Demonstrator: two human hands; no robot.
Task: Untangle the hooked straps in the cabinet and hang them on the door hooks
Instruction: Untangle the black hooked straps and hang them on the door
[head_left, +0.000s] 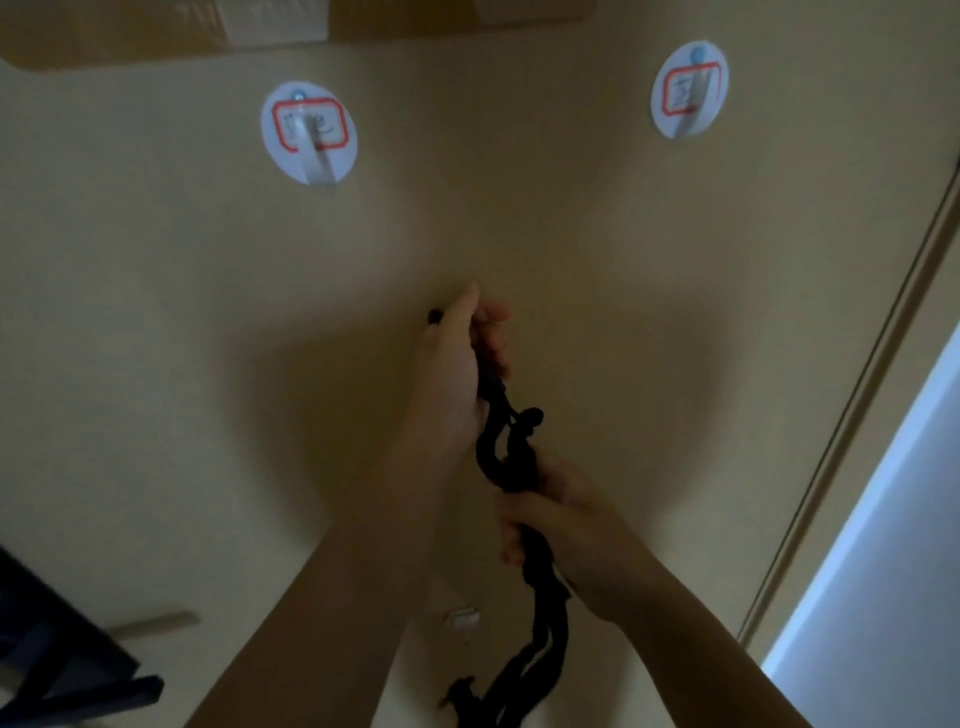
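Observation:
A bundle of tangled black straps (511, 452) hangs in front of the beige door panel (156, 338). My left hand (457, 364) grips the upper part of the bundle, and a black end pokes out past its fingers. Lower down, my right hand (550, 512) holds the straps, whose loose ends dangle to the bottom of the view. Two round white adhesive hooks are stuck on the door above: the left hook (310, 132) and the right hook (689, 91). Both hooks are bare.
The door's edge and frame (852, 415) run diagonally at the right, with a bright opening (893, 545) beyond. A dark object (62, 654) sits at the lower left. A small white catch (462, 618) is on the door below my hands.

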